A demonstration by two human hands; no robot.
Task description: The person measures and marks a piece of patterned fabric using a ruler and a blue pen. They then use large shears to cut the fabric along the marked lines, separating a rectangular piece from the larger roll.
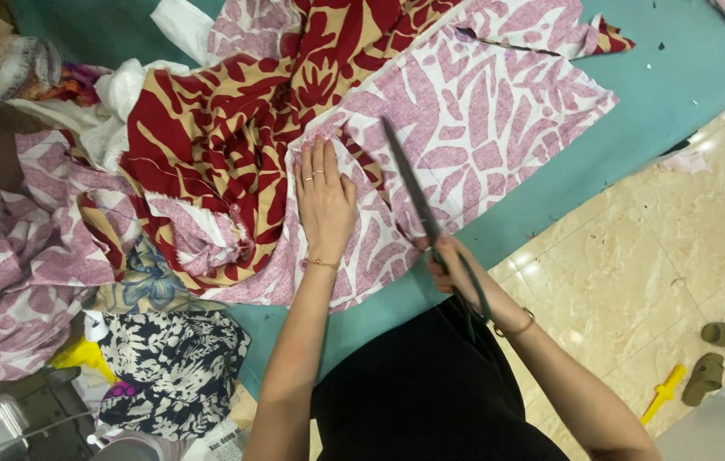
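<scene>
A black garment [431,393] on the person's body is being seen nearest the camera, with both bare arms reaching out over the near edge of the teal table [678,94]. Dark-handled scissors [418,201] are being gripped by the right hand [452,269], its fingers curled shut through the handles; the blades are being held nearly closed over the pink-and-white fabric [482,119]. That fabric is being pressed flat just left of the blades by the left hand [324,201], fingers laid straight and close together, 2 rings showing. Further back, a red-and-tan patterned cloth [234,128] is lying bunched towards the table's far-left side. Beyond the table's right edge, a yellow tool [663,394] is lying on the tiled floor [636,265].
</scene>
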